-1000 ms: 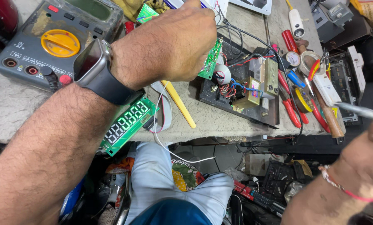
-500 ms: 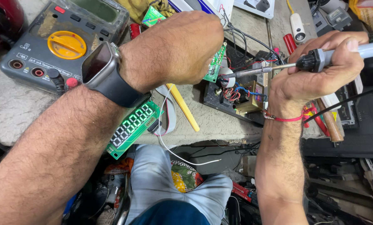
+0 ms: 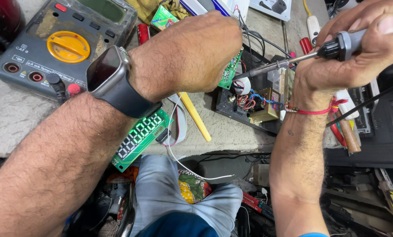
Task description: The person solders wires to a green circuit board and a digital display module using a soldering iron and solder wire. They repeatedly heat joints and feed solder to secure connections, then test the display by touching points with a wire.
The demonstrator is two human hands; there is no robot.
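My left hand [image 3: 192,52], with a dark watch [image 3: 111,81] on the wrist, closes over a small green circuit board [image 3: 230,72] and holds it on edge above the bench. My right hand [image 3: 358,48] grips a soldering iron [image 3: 337,46] by its grey and black handle. The metal tip points left and touches or nearly touches the green board. Below my left wrist lies a green display board [image 3: 139,138] with lit digits. A black board with a transformer and coloured wires [image 3: 255,103] sits under the iron.
A grey multimeter with a yellow dial [image 3: 67,44] lies at the far left. A yellow stick [image 3: 195,116] and white wires cross the grey bench [image 3: 12,114]. Red-handled tools [image 3: 341,131] and black equipment lie at the right. My knees show below the bench edge.
My right hand came up from the lower right with the soldering iron and moved its tip to the green board. My left hand stayed on the board.
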